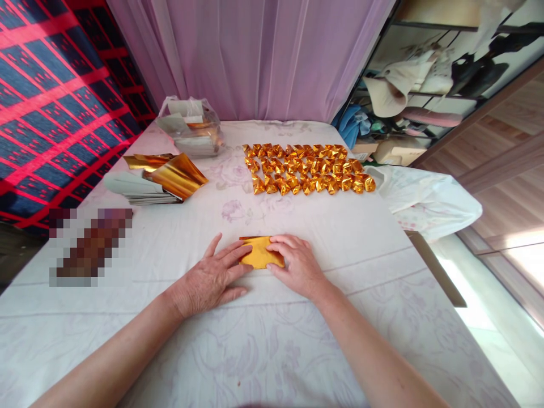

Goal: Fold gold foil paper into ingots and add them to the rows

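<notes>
A folded sheet of gold foil paper (pixel 259 253) lies flat on the tablecloth in front of me, its long side running left to right. My left hand (pixel 212 277) rests at its left end, fingers stretched and spread, with some fingertips on the paper. At the right end, my right hand (pixel 297 263) has its curled fingers on the top face and upper edge and its thumb near the lower edge, holding the sheet. Beyond the hands, folded gold foil pieces (pixel 308 168) stand in three rows.
Left of the rows lies a fanned stack of gold foil sheets (pixel 170 178), with a clear plastic bag of more paper (pixel 191 127) behind it. A pixelated patch (pixel 91 246) hides something at the left. A white plastic bag (pixel 433 195) hangs by the table's right edge, near shelves.
</notes>
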Motion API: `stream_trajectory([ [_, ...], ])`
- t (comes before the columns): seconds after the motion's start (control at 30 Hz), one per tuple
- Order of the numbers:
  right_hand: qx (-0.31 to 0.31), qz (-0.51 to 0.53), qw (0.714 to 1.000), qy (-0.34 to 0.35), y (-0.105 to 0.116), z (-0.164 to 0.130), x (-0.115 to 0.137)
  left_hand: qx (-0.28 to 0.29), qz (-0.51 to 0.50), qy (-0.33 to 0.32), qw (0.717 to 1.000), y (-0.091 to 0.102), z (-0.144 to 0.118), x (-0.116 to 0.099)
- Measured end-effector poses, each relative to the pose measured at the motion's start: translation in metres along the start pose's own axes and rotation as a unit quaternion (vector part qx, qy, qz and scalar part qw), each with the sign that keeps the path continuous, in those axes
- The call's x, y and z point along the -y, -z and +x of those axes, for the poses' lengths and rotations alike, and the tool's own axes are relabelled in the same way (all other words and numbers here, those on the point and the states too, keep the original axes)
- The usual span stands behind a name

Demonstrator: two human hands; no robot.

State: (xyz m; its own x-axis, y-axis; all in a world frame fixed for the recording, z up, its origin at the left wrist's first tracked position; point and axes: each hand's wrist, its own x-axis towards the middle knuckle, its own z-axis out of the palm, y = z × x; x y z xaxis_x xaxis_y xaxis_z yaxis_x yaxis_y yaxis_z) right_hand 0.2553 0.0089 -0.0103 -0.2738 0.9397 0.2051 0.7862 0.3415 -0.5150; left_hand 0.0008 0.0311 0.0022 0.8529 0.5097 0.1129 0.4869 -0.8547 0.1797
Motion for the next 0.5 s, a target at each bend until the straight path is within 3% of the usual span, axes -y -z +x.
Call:
stream_trajectory([
  [0.5, -0.005, -0.004, 1.000, 0.000, 0.002, 0.000, 0.001, -0.073, 0.026, -0.006, 0.997, -0.002, -0.019, 0.009],
])
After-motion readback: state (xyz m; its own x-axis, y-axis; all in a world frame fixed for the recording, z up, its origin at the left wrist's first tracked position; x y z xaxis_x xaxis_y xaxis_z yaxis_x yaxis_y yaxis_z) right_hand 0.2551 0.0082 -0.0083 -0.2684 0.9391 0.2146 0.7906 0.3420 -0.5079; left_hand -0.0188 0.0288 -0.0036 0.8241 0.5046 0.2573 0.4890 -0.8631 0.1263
